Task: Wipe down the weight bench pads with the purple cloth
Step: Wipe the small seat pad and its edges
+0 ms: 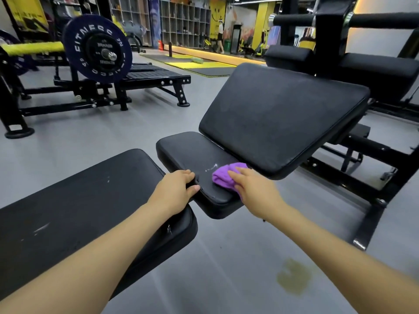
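Observation:
A bunched purple cloth (223, 175) lies on the small black seat pad (192, 152) of the weight bench, near its right edge. My right hand (251, 189) presses down on the cloth with its fingers laid over it. My left hand (176, 189) grips the near left edge of the same seat pad, thumb on the side. A faint wet streak shows on the pad just left of the cloth. The large tilted back pad (283, 118) rises behind the seat. A second flat black pad (79, 207) lies to the left under my left forearm.
The black steel frame of the bench (371, 196) spreads to the right on the grey floor. A barbell rack with a big weight plate (97, 49) stands at the back left. Another black machine (362, 64) stands at the back right. A yellowish stain (292, 277) marks the floor.

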Demonstrator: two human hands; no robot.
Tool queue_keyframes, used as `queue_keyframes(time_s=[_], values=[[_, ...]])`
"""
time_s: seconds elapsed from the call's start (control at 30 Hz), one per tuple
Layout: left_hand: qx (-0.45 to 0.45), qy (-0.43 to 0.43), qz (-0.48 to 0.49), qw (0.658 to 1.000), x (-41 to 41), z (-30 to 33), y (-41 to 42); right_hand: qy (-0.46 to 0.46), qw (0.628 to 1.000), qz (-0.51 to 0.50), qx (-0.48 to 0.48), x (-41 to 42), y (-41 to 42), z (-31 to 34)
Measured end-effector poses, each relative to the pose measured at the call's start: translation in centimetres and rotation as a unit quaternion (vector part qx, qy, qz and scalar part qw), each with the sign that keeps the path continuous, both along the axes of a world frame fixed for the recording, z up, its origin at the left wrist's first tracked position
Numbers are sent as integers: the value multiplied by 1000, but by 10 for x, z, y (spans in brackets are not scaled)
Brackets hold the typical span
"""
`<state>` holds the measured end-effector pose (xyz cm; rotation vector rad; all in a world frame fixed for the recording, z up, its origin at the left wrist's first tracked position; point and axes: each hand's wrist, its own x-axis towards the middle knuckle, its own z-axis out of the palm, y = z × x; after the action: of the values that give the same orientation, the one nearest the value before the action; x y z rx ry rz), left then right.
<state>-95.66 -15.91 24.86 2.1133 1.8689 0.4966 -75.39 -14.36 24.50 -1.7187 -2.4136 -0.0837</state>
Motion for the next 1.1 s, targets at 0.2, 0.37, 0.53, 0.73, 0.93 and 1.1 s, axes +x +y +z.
queue_keyframes(time_s=[0.2,0.37,0.53,0.73,0.93,1.1], values=[[5,5,-2,1000,0,-1,0,2,1000,-7,2,-37,65,4],[2,5,-7,1000,-2,1,-2,8,1000,-9,-24,-49,81,8],[2,-8,-9,1000,-2,0,1,18,999,49,-10,-27,7,1],[11,-3,-7,1000,-3,-7,3,12,999,42,-23,-49,57,10],[10,-8,-15,1000,-3,-7,3,15,999,34,-13,-50,43,6],[-1,-11,-28,1000,-5,-4,3,55,996,67,-13,-39,15,0]])
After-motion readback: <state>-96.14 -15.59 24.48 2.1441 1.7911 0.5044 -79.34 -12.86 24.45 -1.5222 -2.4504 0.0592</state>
